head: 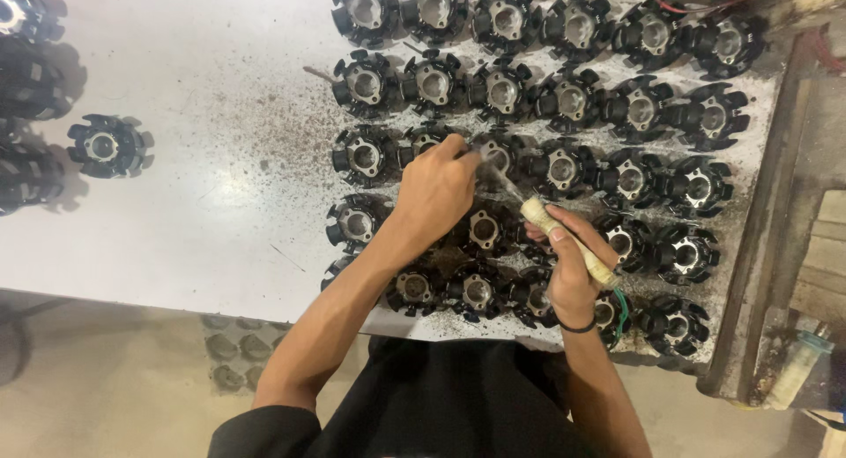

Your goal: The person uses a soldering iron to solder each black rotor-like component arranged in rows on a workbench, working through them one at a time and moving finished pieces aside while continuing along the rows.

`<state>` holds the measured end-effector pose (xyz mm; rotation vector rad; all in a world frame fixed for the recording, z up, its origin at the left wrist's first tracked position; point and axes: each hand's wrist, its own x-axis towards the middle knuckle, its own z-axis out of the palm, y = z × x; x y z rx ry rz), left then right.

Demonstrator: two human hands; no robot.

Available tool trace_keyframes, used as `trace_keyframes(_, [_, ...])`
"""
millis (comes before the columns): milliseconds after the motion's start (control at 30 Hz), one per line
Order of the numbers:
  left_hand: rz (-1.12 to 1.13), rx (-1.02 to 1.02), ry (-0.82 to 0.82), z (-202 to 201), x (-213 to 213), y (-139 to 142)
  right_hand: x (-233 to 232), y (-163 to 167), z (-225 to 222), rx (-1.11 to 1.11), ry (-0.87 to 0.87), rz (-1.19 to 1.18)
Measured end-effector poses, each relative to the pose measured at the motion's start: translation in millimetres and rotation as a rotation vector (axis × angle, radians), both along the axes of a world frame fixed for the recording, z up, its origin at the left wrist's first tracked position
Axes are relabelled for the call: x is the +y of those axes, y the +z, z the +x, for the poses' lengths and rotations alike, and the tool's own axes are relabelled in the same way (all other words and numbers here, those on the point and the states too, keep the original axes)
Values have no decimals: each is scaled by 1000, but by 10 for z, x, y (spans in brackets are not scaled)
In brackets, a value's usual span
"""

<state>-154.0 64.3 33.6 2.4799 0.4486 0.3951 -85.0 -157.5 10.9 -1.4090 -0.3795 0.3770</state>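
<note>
On the white worktable (194,202), rows of black toothed stator cores (564,96) lie flat, each with a pale metal hub facing up, and dark grit is scattered among them. Over the third row the left hand (436,189) is curled nearly closed, its fingertips pinched together on the thin metal end of a tool where it meets one core (498,154); the back of the hand hides exactly what the fingers press on. Just to its right, the right hand (568,268) is wrapped tight around the cream-coloured handle (568,242) of that same tool, thumb laid along it, with a dark band around the wrist. The tool's long axis runs diagonally: the handle's butt end points down and to the right, toward the person's body and the table's right edge, and the slim shaft (509,186) points up and to the left, toward the left hand's fingertips. The shaft is blurred, so its tip cannot be made out. A short green wire (622,310) hangs beside the right wrist. Well apart on the left, a single core (107,146) sits alone, near a dark stack (26,79) at the table's left edge.
</note>
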Motion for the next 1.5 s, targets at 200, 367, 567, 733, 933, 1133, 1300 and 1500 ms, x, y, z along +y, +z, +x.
trace_keyframes(200, [67,-45,12,-17,-54,-29,8,-57,-30,-14,-35,57])
trace_keyframes(367, [37,-51,2,-39,-59,-35,-6,-87,-31,-13,-36,70])
trace_keyframes(567, [30,-107,9,-75,-28,-29,-2,-95,-27,-8,-20,71])
trace_keyframes(733, [37,-90,-4,-27,-10,-96,1,-64,-27,8,-2,46])
trace_keyframes(933, [78,-107,-6,28,5,70,-22,130,203,-2,83,217])
trace_keyframes(1133, [114,-157,-94,-16,88,881,44,311,752,-191,99,122])
trace_keyframes(1300, [236,-613,46,336,352,1165,452,101,850,-22,189,71])
trace_keyframes(1500, [165,-155,90,556,474,203,474,12,883,-25,201,26])
